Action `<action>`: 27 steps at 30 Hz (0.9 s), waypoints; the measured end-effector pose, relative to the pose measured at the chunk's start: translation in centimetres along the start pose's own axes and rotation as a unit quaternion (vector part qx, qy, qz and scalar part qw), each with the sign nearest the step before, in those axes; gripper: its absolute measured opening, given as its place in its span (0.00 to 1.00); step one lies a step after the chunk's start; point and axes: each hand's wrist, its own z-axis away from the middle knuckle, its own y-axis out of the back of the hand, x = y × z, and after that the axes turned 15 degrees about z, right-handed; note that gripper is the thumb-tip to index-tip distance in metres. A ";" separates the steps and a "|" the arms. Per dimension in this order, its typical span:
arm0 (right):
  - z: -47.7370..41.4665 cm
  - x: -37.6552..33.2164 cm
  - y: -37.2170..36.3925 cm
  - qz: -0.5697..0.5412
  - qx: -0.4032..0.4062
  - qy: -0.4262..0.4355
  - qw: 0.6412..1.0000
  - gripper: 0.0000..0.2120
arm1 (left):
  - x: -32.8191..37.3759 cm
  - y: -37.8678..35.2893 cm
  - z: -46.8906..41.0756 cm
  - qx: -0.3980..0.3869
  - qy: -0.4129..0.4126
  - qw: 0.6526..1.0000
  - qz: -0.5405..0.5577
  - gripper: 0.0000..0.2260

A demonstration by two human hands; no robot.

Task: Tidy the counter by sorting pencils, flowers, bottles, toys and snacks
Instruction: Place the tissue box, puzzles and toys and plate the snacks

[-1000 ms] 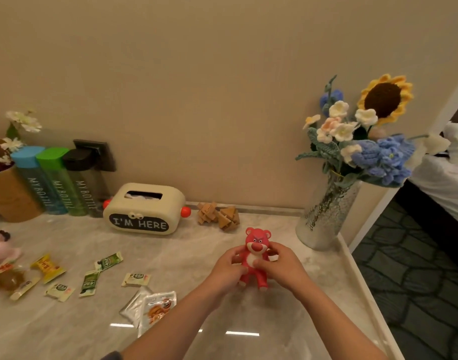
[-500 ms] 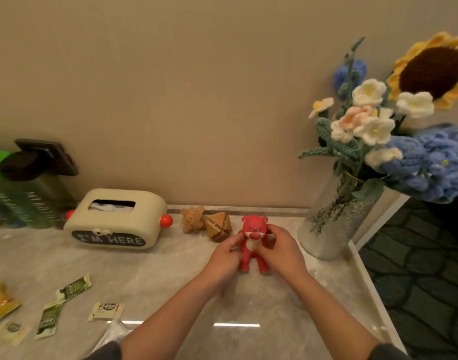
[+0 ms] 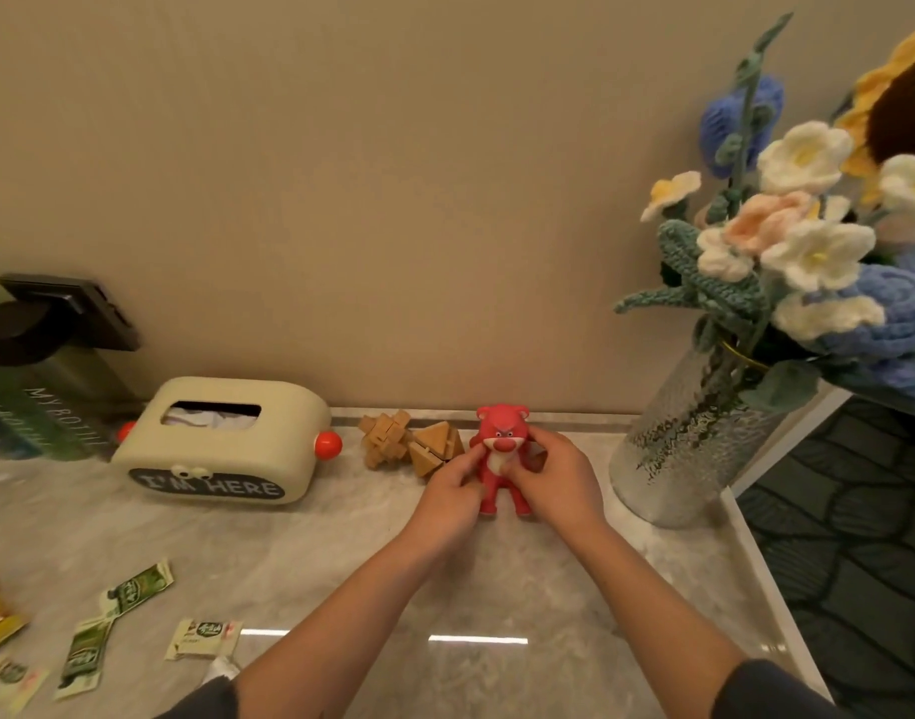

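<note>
I have the red bear figure (image 3: 502, 425) at the back of the marble counter (image 3: 341, 563), close to the wall. The two wooden interlocking puzzles (image 3: 411, 444) sit just beside it at nine o'clock, and the glass vase (image 3: 688, 438) of crocheted flowers (image 3: 808, 251) is near it at three o'clock.

Both my hands are pinching it. My left hand (image 3: 447, 503) has its fingertips on the bear's flank at its nine o'clock side. My right hand (image 3: 559, 485) has its thumb across the belly and its fingers curled round the shoulder at the three o'clock side.

The bear stands upright with its long axis vertical, head up and feet down on the counter or very nearly so. Its face points at six o'clock, straight toward me, and its back is to the wall at twelve.

I judge it to be light, stiff, moulded plastic or vinyl, smooth enough to slip in a loose pinch, and unlikely to break. Its feet look small for its big head, so it may topple if I let go carelessly. The torso, just under the arms, is the best place to hold it: the grip is low, balanced on both sides and clear of the round head.

Snack sachets (image 3: 133, 589) lie scattered at my eight o'clock, well apart from the bear.
</note>
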 end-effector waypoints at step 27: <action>1.5 -1.2 -0.4 0.005 -0.021 -0.020 1.000 0.26 | -0.5 2.1 0.1 0.118 -0.006 0.985 -0.127 0.15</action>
